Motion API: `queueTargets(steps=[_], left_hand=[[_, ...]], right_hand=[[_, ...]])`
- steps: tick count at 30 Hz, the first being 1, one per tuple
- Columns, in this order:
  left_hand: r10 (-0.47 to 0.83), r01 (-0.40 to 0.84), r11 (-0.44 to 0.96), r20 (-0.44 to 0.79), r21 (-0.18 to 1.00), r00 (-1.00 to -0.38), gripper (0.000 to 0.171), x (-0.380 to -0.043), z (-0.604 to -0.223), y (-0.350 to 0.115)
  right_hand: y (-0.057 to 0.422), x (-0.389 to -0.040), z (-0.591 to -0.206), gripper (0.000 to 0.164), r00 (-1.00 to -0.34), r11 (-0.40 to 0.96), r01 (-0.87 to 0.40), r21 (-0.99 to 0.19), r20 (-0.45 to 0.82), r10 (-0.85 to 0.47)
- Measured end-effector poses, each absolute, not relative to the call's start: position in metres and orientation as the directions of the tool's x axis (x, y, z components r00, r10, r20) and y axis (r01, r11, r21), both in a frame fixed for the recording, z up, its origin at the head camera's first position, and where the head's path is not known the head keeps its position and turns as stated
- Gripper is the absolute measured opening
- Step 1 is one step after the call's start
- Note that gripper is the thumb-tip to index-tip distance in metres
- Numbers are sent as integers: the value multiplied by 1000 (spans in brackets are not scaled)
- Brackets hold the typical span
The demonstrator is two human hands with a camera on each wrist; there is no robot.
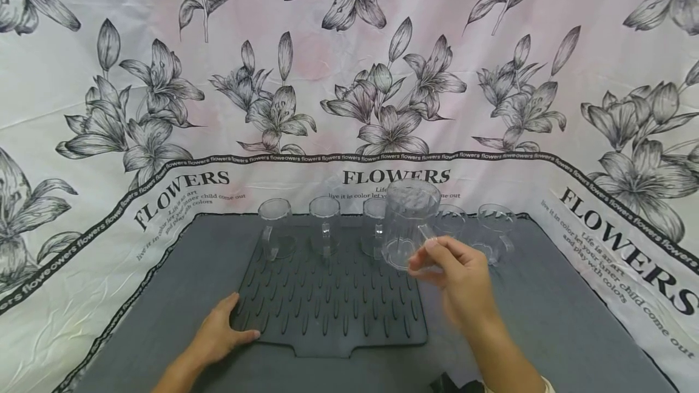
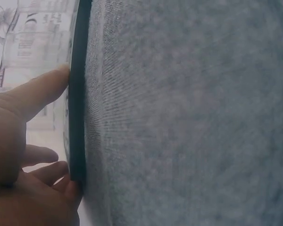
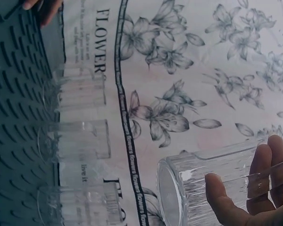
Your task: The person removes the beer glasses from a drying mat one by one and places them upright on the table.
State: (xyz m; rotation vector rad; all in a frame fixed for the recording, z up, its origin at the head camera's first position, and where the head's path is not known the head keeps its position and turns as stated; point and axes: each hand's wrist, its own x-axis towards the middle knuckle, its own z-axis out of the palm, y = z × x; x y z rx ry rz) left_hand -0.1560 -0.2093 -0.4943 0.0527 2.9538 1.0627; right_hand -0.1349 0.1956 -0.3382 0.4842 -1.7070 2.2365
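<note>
My right hand (image 1: 459, 284) pinches the handle of a clear glass mug (image 1: 406, 217), raised above the right back part of a dark drying mat (image 1: 333, 302). In the right wrist view, the held mug (image 3: 179, 188) shows ribbed walls, with the thumb and fingers about its handle. At the mat's near left corner, my left hand (image 1: 221, 329) rests with thumb and forefinger spread along the edges. Close up in the left wrist view, an extended finger (image 2: 42, 92) touches the mat's edge (image 2: 78, 94), while other fingers bend near its lower end.
Three glass mugs (image 1: 275, 229) stand in a row along the mat's back. Two more mugs (image 1: 496, 232) are right of it on the grey table covering (image 1: 551, 320), partly behind the held mug and hand. A flower-printed cloth (image 1: 306, 126) rises behind. A dark object (image 1: 455, 384) lies at the bottom edge.
</note>
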Motion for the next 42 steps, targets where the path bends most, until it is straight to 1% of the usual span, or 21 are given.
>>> queueTargets(steps=[8,15,21,26,28,30,36,42], left_hand=[[35,31,748,7,663,-999,106,-153,-500,-210],[40,33,735,5,677,-999,106,-152,-501,-209],[38,31,731,5,681,-999,106,-153,-501,-209],[34,23,729,-2,684,-999,106,-153,-500,-209],[34,24,728,-2,685,-999,107,-153,-500,-209],[30,19,727,-4,687,-1000,106,-153,-499,-210],[29,14,727,-10,687,-1000,105,-153,-498,-211],[32,18,723,-8,690,-999,105,-154,-498,-214]], right_hand=[[225,-138,-330,23,-878,-270,-468,-841,477,36],[261,-145,-323,21,-851,-340,-508,-792,523,53],[295,-153,-317,24,-847,-342,-518,-784,527,74],[325,-161,-312,24,-828,-430,-537,-726,552,100],[337,-166,-311,24,-824,-437,-545,-716,554,120],[349,-171,-311,23,-827,-415,-552,-723,540,159],[383,-186,-317,24,-822,-293,-566,-770,500,272],[407,-205,-333,29,-804,-199,-561,-804,471,363]])
